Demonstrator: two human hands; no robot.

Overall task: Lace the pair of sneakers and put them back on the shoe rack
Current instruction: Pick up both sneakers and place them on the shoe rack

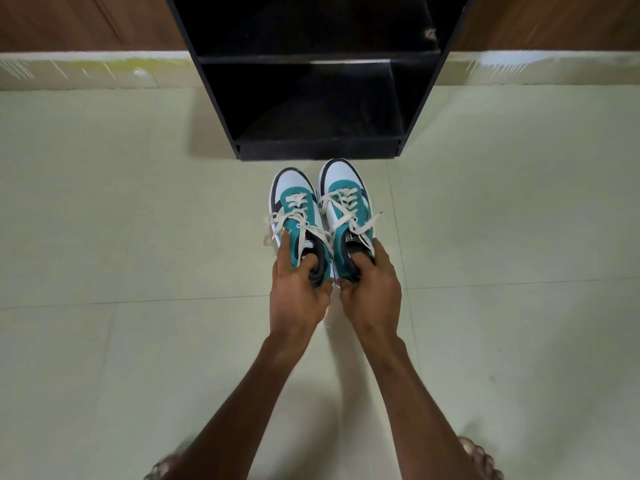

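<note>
Two teal, white and black sneakers with cream laces point toward a black shoe rack [239,140]. My left hand [298,289] grips the heel of the left sneaker [294,206], thumb inside the opening. My right hand [372,289] holds the heel of the right sneaker [346,192] the same way. Both shoes are laced, with loose lace ends hanging off the sides. They sit side by side just in front of the rack's base; I cannot tell whether they touch the floor.
The rack's two visible shelves [311,58] are dark and hold nothing I can see. Pale floor tiles [104,237] spread to both sides. A wooden wall [52,22] runs behind. My bare feet [481,459] show at the bottom edge.
</note>
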